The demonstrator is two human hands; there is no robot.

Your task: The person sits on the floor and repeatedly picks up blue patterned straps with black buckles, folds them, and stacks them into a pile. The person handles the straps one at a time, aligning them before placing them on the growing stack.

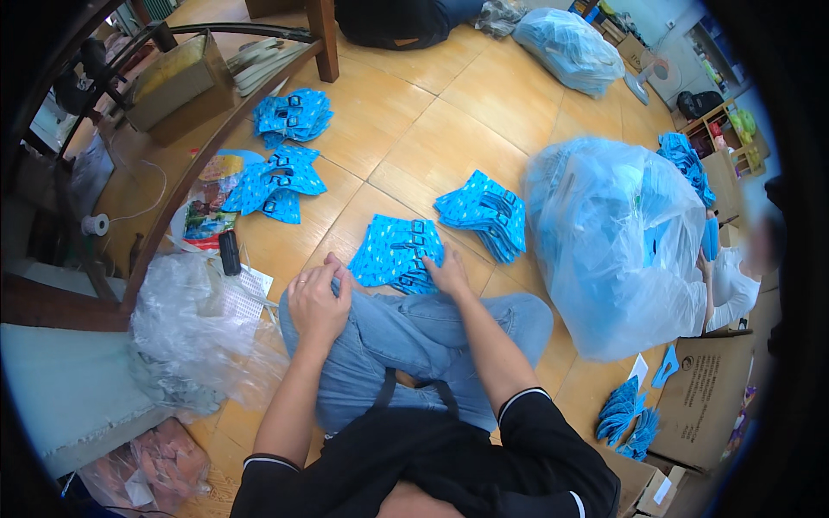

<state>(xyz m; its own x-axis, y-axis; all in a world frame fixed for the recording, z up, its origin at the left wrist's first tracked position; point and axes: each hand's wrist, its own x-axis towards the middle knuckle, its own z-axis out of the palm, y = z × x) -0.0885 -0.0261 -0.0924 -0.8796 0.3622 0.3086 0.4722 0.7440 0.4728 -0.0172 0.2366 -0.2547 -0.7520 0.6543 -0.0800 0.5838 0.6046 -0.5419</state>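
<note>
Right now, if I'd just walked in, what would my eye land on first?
Probably the big clear plastic bag bulging with blue things, on the floor to the person's right. Next comes the blue patterned pile just beyond the crossed legs, with the right hand's fingers at its right edge. Another stuffed bag sits toward the back.

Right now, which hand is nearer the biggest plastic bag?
Right: the right hand, touching a blue stack, is left of the biggest plastic bag; the left hand farther left.
</note>
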